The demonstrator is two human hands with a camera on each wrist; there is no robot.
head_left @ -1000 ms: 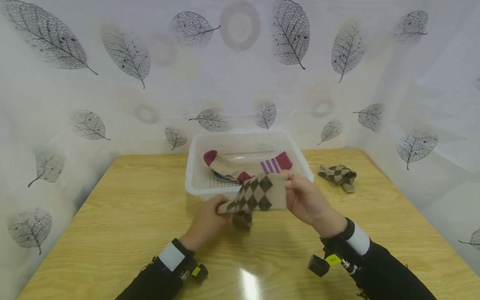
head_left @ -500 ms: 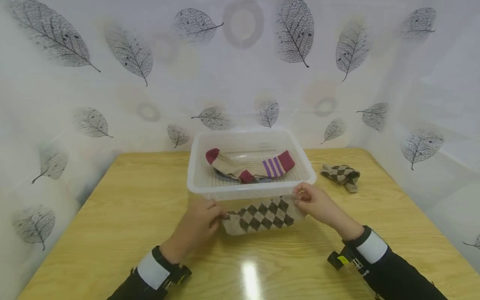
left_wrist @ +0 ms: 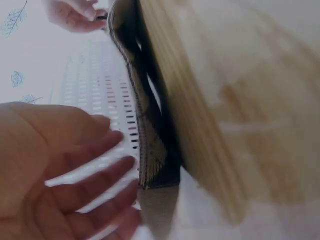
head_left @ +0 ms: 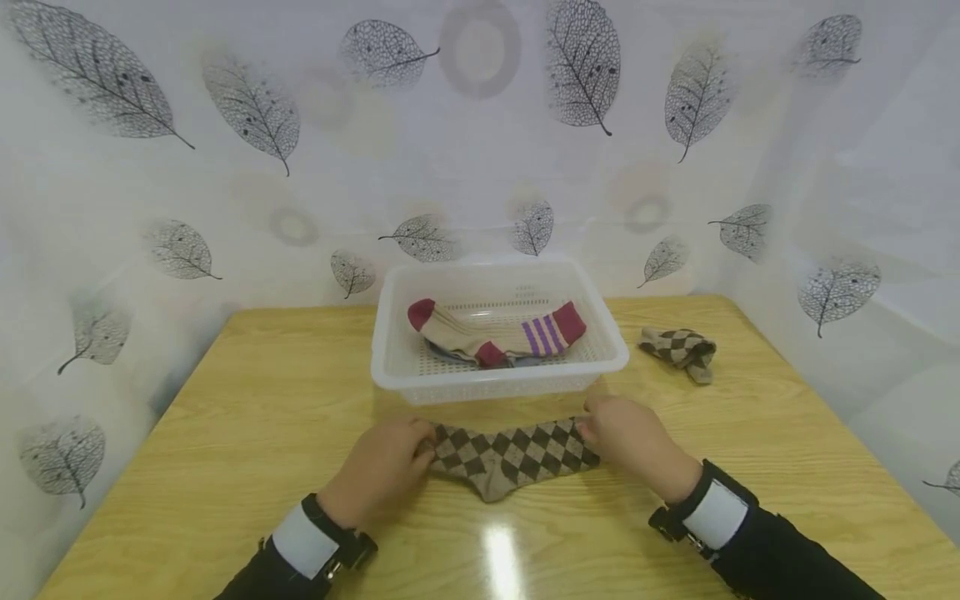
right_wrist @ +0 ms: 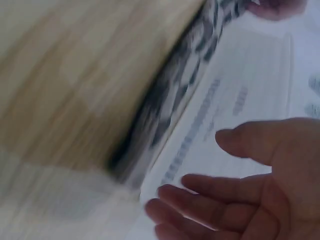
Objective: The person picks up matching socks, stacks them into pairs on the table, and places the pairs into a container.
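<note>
A brown sock with a dark diamond pattern (head_left: 517, 450) lies stretched on the table, its heel toward me. In the head view my left hand (head_left: 386, 467) is at its left end and my right hand (head_left: 637, 442) at its right end, each covering part of it. The left wrist view shows my left hand (left_wrist: 75, 170) with loosely extended fingers beside the sock (left_wrist: 150, 135). In the blurred right wrist view, my right hand (right_wrist: 250, 185) has thumb and fingers apart, near the sock's end (right_wrist: 145, 145).
Behind the sock stands a white plastic basket (head_left: 487, 385). In it lies a cream sock with maroon ends and purple stripes (head_left: 517, 337), over something grey-blue. A second diamond-patterned sock (head_left: 681, 350) lies crumpled to the right of the basket. A leaf-printed curtain (head_left: 480, 167) surrounds the table.
The diamond-patterned sock was held up between both hands, then stretched out and lowered. It now lies flat on the table in front of the basket, and the hands' grip has loosened.
</note>
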